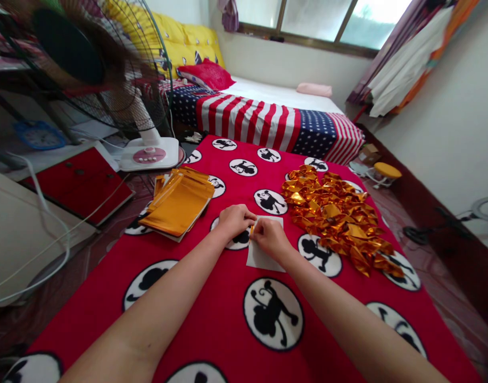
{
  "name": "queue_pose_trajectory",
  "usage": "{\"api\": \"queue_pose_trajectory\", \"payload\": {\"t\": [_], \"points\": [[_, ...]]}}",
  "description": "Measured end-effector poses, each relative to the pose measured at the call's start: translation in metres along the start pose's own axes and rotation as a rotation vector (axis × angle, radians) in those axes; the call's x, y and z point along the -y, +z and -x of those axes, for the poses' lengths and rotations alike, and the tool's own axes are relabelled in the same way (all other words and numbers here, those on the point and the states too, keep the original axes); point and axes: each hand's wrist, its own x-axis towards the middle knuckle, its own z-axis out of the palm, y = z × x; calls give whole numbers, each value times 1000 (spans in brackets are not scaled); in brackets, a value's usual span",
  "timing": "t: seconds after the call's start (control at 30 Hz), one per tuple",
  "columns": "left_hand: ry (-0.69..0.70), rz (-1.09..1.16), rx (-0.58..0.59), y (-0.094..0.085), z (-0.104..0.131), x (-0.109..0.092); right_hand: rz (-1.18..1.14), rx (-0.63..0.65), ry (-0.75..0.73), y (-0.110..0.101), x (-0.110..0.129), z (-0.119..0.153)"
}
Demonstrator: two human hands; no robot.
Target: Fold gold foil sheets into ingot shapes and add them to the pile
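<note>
A sheet of paper (266,259), its pale side up, lies on the red cloth in front of me. My left hand (236,218) is closed at the sheet's left edge, fingertips pressed to it. On the same edge my right hand (271,236) pinches the paper, and a sliver of gold shows between the two hands. To the left rests a stack of gold foil paper sheets (182,202). On the right spreads a heap of folded gold foil pieces (339,213). My fingers hide part of the edge between them.
The red cloth (212,330) with black-and-white monkey circles covers the surface under my arms. A standing fan (148,151) is at the left, with a red board (82,178) beside it. Beyond is a bed with a flag-pattern cover (259,119); a yellow stool (387,170) stands at the right.
</note>
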Motion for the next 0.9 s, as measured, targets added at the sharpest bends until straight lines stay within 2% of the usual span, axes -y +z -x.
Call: {"api": "queue_pose_trajectory", "payload": {"t": [0.1,0.27,0.43,0.53,0.6,0.67,0.7,0.73,0.83,0.9], "points": [[4,-3,-6,1,0,1,19,0,4,-1,3,-2],[-13,6,-22,5,-1,3,112,160,-68,-5,11,-3],[1,15,-49,6,-2,5,146,105,-11,-9,14,-7],[4,60,-64,8,-3,6,160,125,-12,-8,24,9],[5,87,-80,11,-3,9,168,243,-38,-7,32,27],[15,185,-121,14,-2,14,65,359,-51,-7,36,45],[27,292,-159,15,-1,17,-43,341,-67,-8,34,54],[48,428,-183,16,0,21,-142,254,-86,-10,30,61],[49,775,-235,17,3,32,-328,-142,-144,-16,3,76],[14,873,-277,16,6,36,-301,-378,-156,-19,-19,84]]}}
